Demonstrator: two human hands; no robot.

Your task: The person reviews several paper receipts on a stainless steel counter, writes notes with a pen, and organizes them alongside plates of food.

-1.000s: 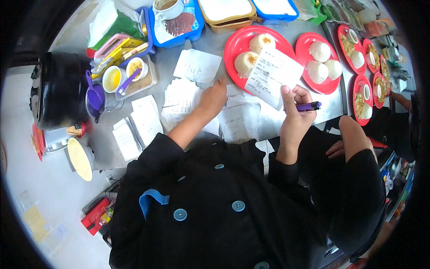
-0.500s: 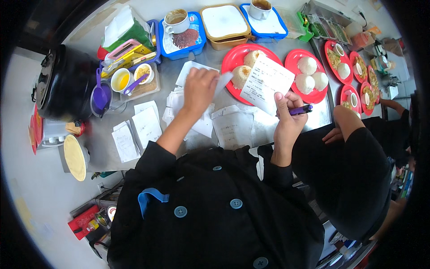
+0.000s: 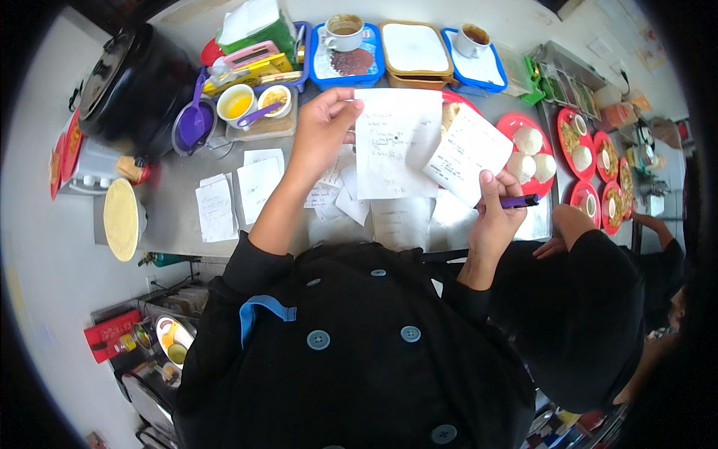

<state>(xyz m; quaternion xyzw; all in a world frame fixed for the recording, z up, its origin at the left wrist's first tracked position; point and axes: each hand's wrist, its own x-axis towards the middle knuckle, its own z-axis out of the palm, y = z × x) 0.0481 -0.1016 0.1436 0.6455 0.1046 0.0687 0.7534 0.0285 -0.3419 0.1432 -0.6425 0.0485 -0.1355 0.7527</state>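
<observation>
My left hand pinches the upper left corner of a handwritten paper slip, held up flat above the counter. Beside it, my right hand grips a printed receipt by its lower corner, along with a purple pen. The two papers meet at their edges, in front of a red plate with rice that they mostly hide. More loose slips lie under my left forearm, and another pile of slips rests farther left on the metal counter.
A red plate with rice mounds stands to the right, beyond it several red plates of food. Lidded tubs, cups and a black pot line the back and left. A person in black stands close at my right.
My left hand has lifted the handwritten slip and turned it face-on beside the receipt. My right hand keeps the receipt and pen. The whole view has shifted slightly.
</observation>
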